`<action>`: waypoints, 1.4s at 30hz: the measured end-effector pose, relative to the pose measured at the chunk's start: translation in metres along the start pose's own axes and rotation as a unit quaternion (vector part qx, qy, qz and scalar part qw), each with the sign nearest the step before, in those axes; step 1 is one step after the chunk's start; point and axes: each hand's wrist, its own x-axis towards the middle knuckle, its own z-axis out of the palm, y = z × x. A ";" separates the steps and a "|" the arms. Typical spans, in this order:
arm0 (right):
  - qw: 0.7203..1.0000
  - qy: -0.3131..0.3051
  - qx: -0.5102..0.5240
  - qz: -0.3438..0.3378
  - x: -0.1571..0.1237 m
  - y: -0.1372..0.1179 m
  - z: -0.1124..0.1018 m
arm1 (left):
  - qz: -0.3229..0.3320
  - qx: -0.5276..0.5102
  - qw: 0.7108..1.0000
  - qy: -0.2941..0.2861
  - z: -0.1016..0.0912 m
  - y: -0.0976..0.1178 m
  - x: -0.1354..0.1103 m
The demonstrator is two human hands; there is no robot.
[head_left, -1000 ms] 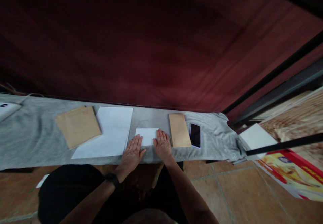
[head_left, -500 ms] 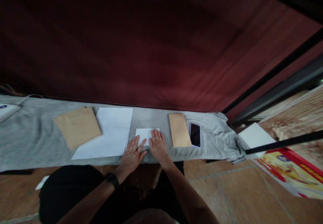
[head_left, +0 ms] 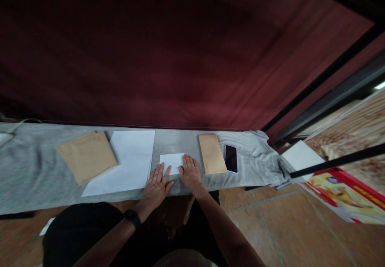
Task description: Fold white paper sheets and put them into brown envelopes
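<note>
A small white folded-looking sheet of paper (head_left: pixel 173 163) lies flat on the grey cloth in front of me. My left hand (head_left: pixel 156 184) rests over its left end, fingers stretched and thumb apart. On its right end lies my right hand (head_left: pixel 190 173), flat with the fingers extended. Both hands press on the paper from above rather than gripping it. Left of them is a stack of large white paper sheets (head_left: pixel 132 158). To the right sits a stack of narrow brown envelopes (head_left: pixel 212 154).
Larger brown envelopes (head_left: pixel 88 156) partly overlap the white sheets on the left. A phone (head_left: pixel 231 158) lies right of the narrow envelopes. The grey cloth (head_left: pixel 255 158) covers a narrow table against a dark red wall (head_left: pixel 180 78). A printed carton (head_left: pixel 345 194) stands beyond the right end.
My right hand has slid slightly right along the small paper, and more of the paper's middle shows between the hands. The camera view has shifted a little.
</note>
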 end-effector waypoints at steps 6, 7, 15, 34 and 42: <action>1.000 -0.005 -0.008 0.016 -0.006 0.007 -0.004 | -0.002 0.012 1.000 0.000 0.001 0.000 -0.001; 1.000 -0.004 -0.008 0.015 -0.007 0.008 -0.005 | -0.006 0.016 1.000 0.002 0.001 0.000 0.000; 1.000 -0.008 -0.005 0.009 -0.010 0.010 -0.005 | 0.025 -0.037 0.998 -0.038 0.005 0.027 0.039; 0.998 -0.008 0.017 -0.064 -0.046 0.018 -0.023 | -0.001 -0.014 0.998 -0.063 0.029 0.033 0.091; 0.996 -0.023 0.041 -0.074 -0.055 0.019 -0.034 | -0.053 0.003 0.997 -0.056 0.036 0.040 0.106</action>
